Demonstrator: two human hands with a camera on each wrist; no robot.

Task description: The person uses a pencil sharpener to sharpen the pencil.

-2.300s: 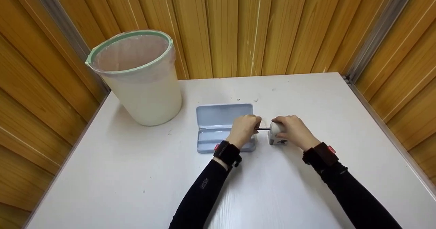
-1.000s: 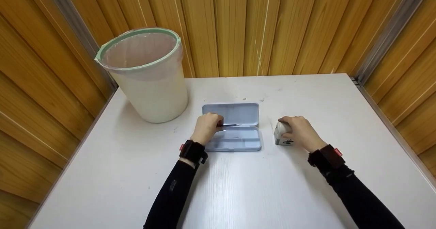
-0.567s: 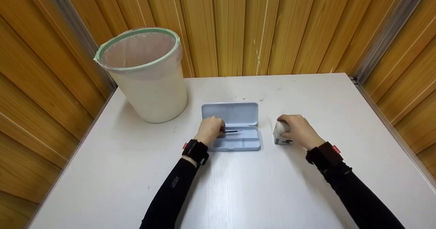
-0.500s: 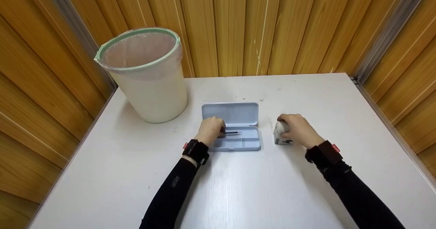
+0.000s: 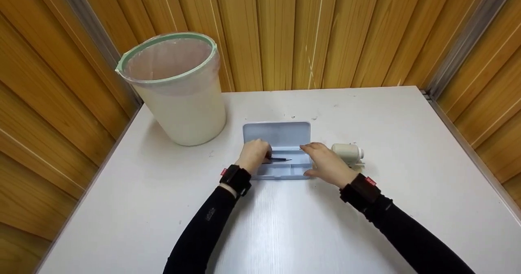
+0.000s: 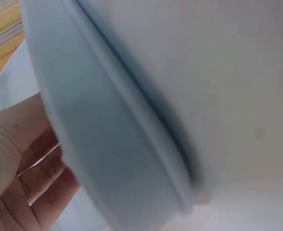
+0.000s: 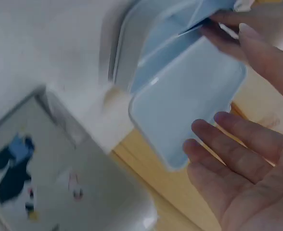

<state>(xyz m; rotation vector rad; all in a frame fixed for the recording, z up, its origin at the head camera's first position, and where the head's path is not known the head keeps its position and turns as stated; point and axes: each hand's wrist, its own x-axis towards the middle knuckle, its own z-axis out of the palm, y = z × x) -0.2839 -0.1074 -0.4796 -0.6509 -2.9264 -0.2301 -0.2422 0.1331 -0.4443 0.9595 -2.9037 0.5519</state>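
The left hand (image 5: 254, 156) pinches a dark pencil (image 5: 279, 159) over the open blue case (image 5: 281, 135); the right hand (image 5: 325, 164), fingers loosely spread, hovers at the case's right end, holding nothing.

The white table (image 5: 285, 225) carries a lined bin (image 5: 179, 90), an open blue case (image 5: 281, 135) and a sharpener (image 5: 347, 152).

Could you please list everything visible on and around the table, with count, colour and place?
Table: one, white, between wooden walls.
Bin: one, cream with green rim and clear liner, far left of table.
Pencil case: one, light blue, open, table centre.
Pencil: one, dark, over the case's tray.
Sharpener: one, white, right of the case.
Wall panels: wooden, orange-brown, on three sides.
Left hand: holds the pencil.
Right hand: fingers straight, at the case's right end.
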